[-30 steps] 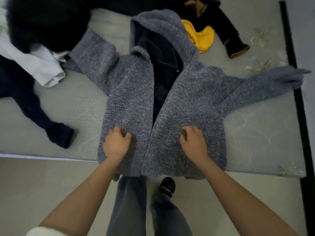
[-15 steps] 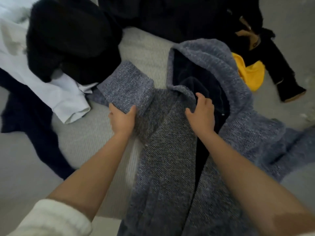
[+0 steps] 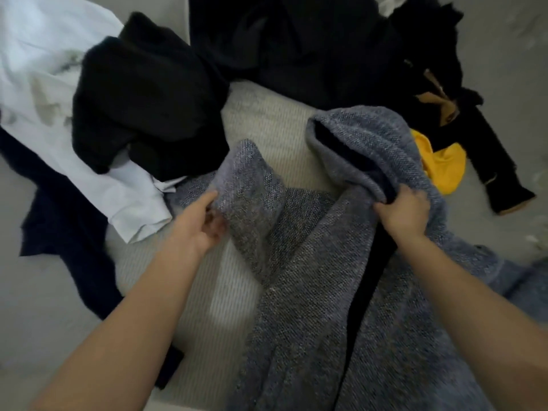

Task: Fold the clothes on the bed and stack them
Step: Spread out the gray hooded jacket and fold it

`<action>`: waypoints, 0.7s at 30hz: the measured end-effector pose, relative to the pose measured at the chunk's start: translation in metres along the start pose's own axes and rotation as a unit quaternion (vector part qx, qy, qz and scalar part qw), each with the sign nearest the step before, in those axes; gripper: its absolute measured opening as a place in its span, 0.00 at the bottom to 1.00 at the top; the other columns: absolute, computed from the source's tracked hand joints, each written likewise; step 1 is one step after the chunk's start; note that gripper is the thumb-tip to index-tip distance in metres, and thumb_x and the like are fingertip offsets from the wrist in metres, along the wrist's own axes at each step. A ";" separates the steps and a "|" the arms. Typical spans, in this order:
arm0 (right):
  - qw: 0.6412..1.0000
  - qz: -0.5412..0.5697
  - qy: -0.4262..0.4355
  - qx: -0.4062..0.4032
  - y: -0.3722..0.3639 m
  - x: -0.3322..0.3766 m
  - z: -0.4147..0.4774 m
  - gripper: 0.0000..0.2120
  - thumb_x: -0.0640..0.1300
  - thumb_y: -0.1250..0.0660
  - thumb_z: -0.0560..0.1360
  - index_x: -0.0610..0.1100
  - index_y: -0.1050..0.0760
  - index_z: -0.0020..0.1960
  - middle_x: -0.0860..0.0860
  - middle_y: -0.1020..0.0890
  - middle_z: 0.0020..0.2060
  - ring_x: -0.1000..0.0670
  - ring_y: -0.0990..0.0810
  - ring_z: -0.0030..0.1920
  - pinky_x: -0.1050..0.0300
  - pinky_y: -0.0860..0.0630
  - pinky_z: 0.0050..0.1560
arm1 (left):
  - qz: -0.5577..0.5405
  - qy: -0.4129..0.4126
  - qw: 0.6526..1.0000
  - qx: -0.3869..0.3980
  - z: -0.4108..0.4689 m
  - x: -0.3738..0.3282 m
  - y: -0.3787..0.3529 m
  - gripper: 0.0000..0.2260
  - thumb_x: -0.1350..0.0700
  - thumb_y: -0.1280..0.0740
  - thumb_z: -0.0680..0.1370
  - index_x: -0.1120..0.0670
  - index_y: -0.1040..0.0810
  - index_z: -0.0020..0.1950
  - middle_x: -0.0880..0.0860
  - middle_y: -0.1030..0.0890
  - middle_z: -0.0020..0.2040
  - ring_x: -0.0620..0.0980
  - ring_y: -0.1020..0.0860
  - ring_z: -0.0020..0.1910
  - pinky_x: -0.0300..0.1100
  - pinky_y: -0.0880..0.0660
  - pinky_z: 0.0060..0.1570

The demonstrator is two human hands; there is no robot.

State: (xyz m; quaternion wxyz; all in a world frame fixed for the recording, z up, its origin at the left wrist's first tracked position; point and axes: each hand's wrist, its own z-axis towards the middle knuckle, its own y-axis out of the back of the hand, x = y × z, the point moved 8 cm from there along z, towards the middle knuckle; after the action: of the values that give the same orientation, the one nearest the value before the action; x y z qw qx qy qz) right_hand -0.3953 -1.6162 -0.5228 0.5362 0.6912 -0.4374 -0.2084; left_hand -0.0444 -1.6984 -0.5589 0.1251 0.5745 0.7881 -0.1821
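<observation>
one head-worn view, steeply down, close over the bed (image 3: 267,126)

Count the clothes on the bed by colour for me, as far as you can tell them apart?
Grey: 1, the hooded jacket both hands grip.
Black: at least 2, a sweater and the tan-lined piece.
White: 1.
Navy: 1.
Yellow: 1.
Total: about 6; the dark heap at the back may hide more.

Pale grey bed (image 3: 261,120), perhaps dim light
</observation>
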 end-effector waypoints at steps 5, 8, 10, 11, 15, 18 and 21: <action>0.971 0.016 0.238 0.019 0.002 0.091 -0.060 0.31 0.48 0.35 0.75 0.44 0.43 0.74 0.42 0.41 0.72 0.41 0.43 0.72 0.45 0.40 0.68 | -0.028 0.057 0.998 0.016 -0.034 0.017 0.008 0.24 0.59 0.41 0.76 0.56 0.32 0.17 0.49 0.31 0.15 0.44 0.32 0.15 0.29 0.34 0.21; 0.961 0.112 0.247 0.045 0.007 0.105 -0.081 0.26 0.47 0.37 0.76 0.45 0.40 0.72 0.44 0.39 0.71 0.44 0.42 0.71 0.49 0.40 0.69 | -0.149 -0.134 0.979 -0.025 -0.064 -0.036 0.030 0.14 0.65 0.42 0.74 0.56 0.27 0.30 0.50 0.26 0.23 0.44 0.28 0.22 0.33 0.29 0.22; 0.962 0.133 0.232 0.054 0.009 0.098 -0.086 0.23 0.46 0.39 0.78 0.45 0.38 0.71 0.45 0.38 0.70 0.45 0.41 0.70 0.52 0.39 0.67 | -0.185 -0.329 0.923 -0.069 -0.093 -0.078 0.055 0.10 0.66 0.40 0.73 0.55 0.22 0.44 0.53 0.20 0.39 0.49 0.21 0.37 0.40 0.22 0.38; 0.964 0.129 0.225 0.059 0.007 0.092 -0.087 0.22 0.46 0.39 0.78 0.45 0.37 0.71 0.45 0.37 0.70 0.45 0.40 0.70 0.52 0.38 0.66 | -0.167 -0.415 0.889 -0.101 -0.104 -0.096 0.071 0.12 0.64 0.39 0.73 0.55 0.20 0.50 0.54 0.18 0.46 0.51 0.20 0.44 0.44 0.21 0.46; 0.970 0.123 0.198 0.069 -0.005 0.062 -0.089 0.20 0.45 0.40 0.78 0.44 0.35 0.69 0.45 0.35 0.68 0.45 0.38 0.68 0.54 0.36 0.63 | 0.123 -0.635 0.712 -0.274 -0.144 -0.123 0.093 0.19 0.53 0.43 0.77 0.56 0.27 0.66 0.55 0.21 0.59 0.54 0.23 0.58 0.53 0.27 0.60; 0.969 0.135 0.194 0.068 -0.014 0.042 -0.093 0.18 0.43 0.40 0.78 0.43 0.33 0.67 0.45 0.33 0.66 0.46 0.36 0.66 0.59 0.37 0.60 | 0.416 -0.522 0.667 -0.331 -0.107 -0.075 0.075 0.21 0.51 0.48 0.80 0.50 0.39 0.73 0.62 0.24 0.59 0.61 0.25 0.55 0.52 0.27 0.53; 0.968 0.140 0.193 0.077 -0.025 0.025 -0.100 0.17 0.41 0.40 0.78 0.43 0.31 0.66 0.44 0.32 0.65 0.46 0.36 0.66 0.60 0.38 0.59 | 0.399 -0.332 0.811 -0.268 -0.049 -0.004 0.109 0.20 0.54 0.42 0.79 0.49 0.38 0.71 0.58 0.25 0.61 0.59 0.25 0.57 0.50 0.28 0.57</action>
State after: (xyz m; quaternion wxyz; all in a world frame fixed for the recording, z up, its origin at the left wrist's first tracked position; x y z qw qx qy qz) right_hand -0.2965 -1.5802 -0.5071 0.5796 0.6892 -0.4330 0.0399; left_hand 0.0608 -1.6509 -0.5288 0.5903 0.6863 0.4178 -0.0773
